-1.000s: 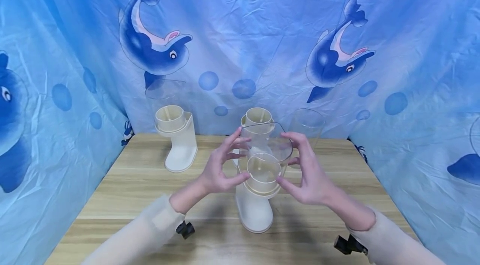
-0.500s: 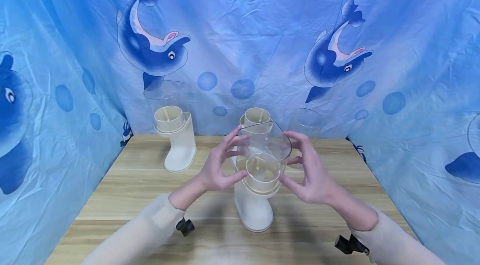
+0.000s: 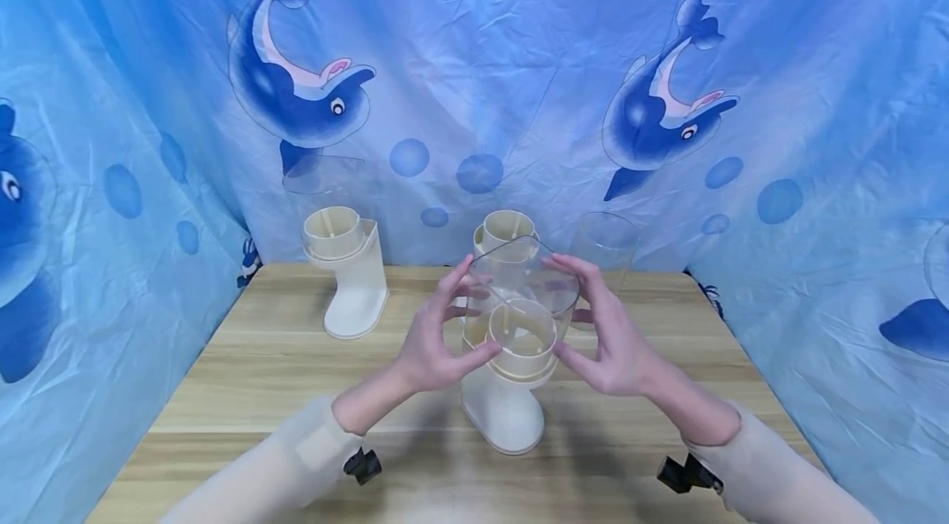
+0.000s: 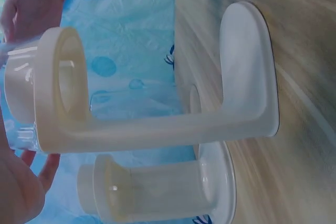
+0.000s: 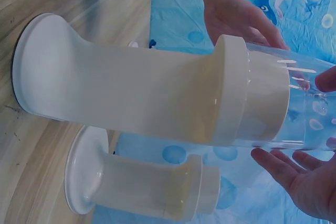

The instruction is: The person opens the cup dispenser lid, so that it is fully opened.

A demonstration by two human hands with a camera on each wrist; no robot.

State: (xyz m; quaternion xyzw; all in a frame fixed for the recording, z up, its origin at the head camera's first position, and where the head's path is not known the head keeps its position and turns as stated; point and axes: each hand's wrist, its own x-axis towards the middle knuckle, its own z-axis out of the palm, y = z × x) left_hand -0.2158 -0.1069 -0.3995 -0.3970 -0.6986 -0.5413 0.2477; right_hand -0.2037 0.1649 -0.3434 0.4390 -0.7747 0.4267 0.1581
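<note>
A clear tube (image 3: pixel 552 281) with a dark-edged rim stands over the ring of the front cream plastic stand (image 3: pixel 511 417). My left hand (image 3: pixel 433 343) grips the tube's left side, thumb in front and fingers spread behind. From the right, my right hand (image 3: pixel 611 343) holds it the same way, thumb low near the ring. In the right wrist view the tube (image 5: pixel 310 129) encloses the stand's raised collar (image 5: pixel 265 95). The stand's foot rests on the table, its column (image 4: pixel 163 132) upright.
A matching stand (image 3: pixel 356 293) with a faint clear tube is at back left. Another stand (image 3: pixel 509 227) is directly behind the front one. A separate clear tube (image 3: pixel 604 236) stands at back right. Patterned blue cloth (image 3: pixel 482 54) walls the wooden table (image 3: pixel 259 392).
The clear tube has turned slightly between my hands, its rim's corner shifting left. My right fingertips have moved a little left along the rim. The front stand's base has turned slightly too.
</note>
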